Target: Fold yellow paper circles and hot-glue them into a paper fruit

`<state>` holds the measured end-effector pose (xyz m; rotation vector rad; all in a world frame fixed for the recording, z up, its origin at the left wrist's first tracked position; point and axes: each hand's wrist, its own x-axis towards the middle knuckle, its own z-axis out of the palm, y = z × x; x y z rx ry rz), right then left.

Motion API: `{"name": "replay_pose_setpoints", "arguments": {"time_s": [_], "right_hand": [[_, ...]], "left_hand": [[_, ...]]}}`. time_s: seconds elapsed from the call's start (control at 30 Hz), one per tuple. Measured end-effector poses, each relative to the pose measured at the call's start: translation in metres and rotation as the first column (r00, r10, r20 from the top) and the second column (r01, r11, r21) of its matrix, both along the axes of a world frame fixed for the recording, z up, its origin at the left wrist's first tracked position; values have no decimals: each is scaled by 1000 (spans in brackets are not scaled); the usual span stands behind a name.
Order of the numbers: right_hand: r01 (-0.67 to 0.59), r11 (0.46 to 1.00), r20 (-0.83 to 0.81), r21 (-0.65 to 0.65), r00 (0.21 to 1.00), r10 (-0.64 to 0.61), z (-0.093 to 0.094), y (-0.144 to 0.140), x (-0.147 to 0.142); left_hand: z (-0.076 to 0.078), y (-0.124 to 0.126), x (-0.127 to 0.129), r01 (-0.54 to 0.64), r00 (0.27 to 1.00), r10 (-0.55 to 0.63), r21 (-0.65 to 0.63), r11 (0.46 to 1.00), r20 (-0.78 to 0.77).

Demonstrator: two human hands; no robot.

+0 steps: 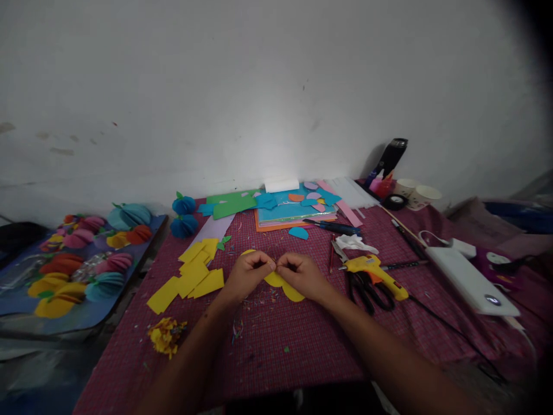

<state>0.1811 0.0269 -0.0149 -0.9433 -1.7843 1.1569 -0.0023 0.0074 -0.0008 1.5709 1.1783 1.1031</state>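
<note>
My left hand (252, 273) and my right hand (301, 274) meet over the middle of the table, fingertips almost touching. Both are closed in a pinch; whatever they grip is too small and hidden to make out. Rounded yellow paper pieces (292, 292) lie under and between them, with another rounded edge showing behind my left hand. Left of that hand, several yellow paper rectangles (193, 275) are spread in a loose pile. Right of my right hand sits a yellow hot glue gun (367, 266), beside black-handled scissors (369, 293).
A purple checked cloth (276, 351) with paper scraps covers the table. Behind are coloured sheets (276, 214), green paper (235, 206) and a utility knife (339, 227). A white power bank (469, 279) and paper cups (423, 197) stand right. Finished paper pumpkins (129, 216) fill a side board.
</note>
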Motion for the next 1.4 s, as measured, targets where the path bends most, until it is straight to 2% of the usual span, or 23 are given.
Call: {"name": "replay_pose_setpoints", "arguments": {"time_s": [0.17,0.3,0.5,0.67,0.87,1.13,1.4], "right_hand": [[13,1000,34,15,999,-14,0,1,0],[31,1000,40,6,999,-31,-2,0,0],[9,1000,31,-10,999,-9,-1,1,0],[13,999,33,41,999,-15,-3,1,0],[44,999,11,13,999,-44,-5,1,-1],[26,1000,2,6,1000,-26,-5,1,-1],[3,1000,5,-17,1000,-3,-5,1,-1]], "left_hand": [[-1,0,-1,-3,1000,4,11,1000,-21],[0,0,0,-43,999,42,-26,999,-15],[0,0,0,-78,997,78,-29,997,-11],[-1,0,-1,-69,997,68,-28,997,-28],[-3,0,0,16,999,-18,-55,998,-44],[2,-2,2,-31,993,26,-43,999,-113],[2,-2,1,-25,998,21,-89,996,-53]]}}
